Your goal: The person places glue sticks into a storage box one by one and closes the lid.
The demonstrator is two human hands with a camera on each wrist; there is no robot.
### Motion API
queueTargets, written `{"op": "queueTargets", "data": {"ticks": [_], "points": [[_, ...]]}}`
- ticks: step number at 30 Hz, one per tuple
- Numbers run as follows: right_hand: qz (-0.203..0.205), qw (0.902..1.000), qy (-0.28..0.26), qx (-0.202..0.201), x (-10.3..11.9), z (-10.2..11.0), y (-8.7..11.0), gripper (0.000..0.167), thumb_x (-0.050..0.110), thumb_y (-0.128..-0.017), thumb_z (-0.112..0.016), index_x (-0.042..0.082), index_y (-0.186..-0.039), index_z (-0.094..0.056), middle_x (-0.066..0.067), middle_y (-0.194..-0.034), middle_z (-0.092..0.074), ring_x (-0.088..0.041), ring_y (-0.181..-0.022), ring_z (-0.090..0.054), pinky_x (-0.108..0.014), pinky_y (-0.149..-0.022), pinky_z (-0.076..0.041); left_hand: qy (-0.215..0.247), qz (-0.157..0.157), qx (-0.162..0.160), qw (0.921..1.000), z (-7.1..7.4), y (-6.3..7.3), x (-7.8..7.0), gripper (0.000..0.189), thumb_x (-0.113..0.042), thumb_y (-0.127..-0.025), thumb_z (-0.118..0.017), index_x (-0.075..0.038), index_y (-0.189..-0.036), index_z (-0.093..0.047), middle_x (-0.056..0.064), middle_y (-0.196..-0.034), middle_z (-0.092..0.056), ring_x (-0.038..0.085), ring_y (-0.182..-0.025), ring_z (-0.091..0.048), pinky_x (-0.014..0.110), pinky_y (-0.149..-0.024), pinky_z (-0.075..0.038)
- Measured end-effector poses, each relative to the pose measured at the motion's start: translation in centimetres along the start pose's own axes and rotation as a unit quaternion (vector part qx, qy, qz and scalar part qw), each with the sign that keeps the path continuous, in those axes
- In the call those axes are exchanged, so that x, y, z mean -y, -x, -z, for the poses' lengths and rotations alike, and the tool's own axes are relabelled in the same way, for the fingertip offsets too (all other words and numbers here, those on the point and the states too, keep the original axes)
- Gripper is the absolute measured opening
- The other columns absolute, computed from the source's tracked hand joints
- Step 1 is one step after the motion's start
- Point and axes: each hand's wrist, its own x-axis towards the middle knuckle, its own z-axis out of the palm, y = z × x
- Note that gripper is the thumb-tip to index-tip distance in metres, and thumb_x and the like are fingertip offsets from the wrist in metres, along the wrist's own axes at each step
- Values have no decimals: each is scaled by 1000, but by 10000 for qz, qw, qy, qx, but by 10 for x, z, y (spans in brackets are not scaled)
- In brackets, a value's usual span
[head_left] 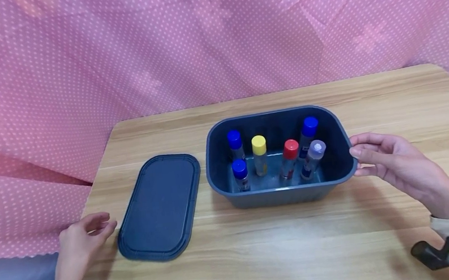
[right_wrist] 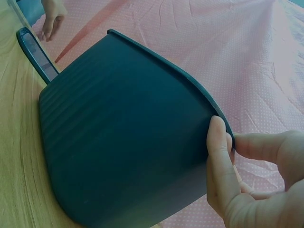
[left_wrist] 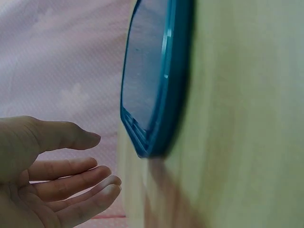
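My right hand (head_left: 399, 162) pinches the rim at the right end of a dark blue plastic storage bin (head_left: 280, 196). In the right wrist view, thumb and fingers meet across the rim of the bin (right_wrist: 123, 128). Several clear tubes that look like glue sticks stand inside, among them one with a yellow cap (head_left: 259, 145), one with a red cap (head_left: 291, 149) and others with blue caps. Left of the bin lies its flat dark blue lid (head_left: 159, 206). Beside the lid's near left edge, my left hand (head_left: 82, 237) hovers with relaxed, slightly bent fingers and holds nothing.
The bin and lid are on a light wood-grain table (head_left: 302, 250). A pink dotted cloth (head_left: 198, 47) hangs behind the table and down its left side. Black straps with small devices sit at both wrists.
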Motion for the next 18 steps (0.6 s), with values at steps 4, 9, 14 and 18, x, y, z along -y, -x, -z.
{"op": "queueTargets", "data": {"ticks": [4, 9, 14, 18], "points": [[6, 10000, 11, 11, -1, 1, -1, 31, -13, -99, -34, -4, -116, -57, -11, -106, -66, -22, -92, -68, -34, -79, -57, -142, 37, 136, 9998, 0, 7, 7, 22, -14, -79, -78, 1, -95, -73, 12, -78, -73, 23, -71, -69, 14, -57, -39], [-11, 10000, 45, -24, -1, 2, -1, 31, -13, -99, -34, -4, -117, -58, -12, -107, -66, -22, -92, -68, -34, -79, -57, -102, 160, 254, 9995, -3, 14, 14, 19, -15, -79, -78, -1, -92, -74, 11, -78, -73, 1, -67, -62, 12, -57, -38], [-40, 10000, 42, -16, 1, 1, -2, 31, -13, -99, -34, -4, -116, -58, -11, -106, -66, -22, -92, -68, -33, -79, -57, -82, 221, 273, 9994, -7, 18, 16, 17, -14, -79, -78, -2, -90, -74, 10, -77, -72, 2, -65, -62, 8, -58, -38], [-35, 10000, 37, -38, 1, 0, -3, 30, -12, -99, -35, -4, -116, -58, -11, -106, -67, -22, -91, -69, -34, -79, -57, -60, 373, 325, 9988, -6, 21, 16, 16, -13, -81, -76, -1, -91, -74, 9, -76, -72, -1, -63, -60, 9, -57, -38]]}}
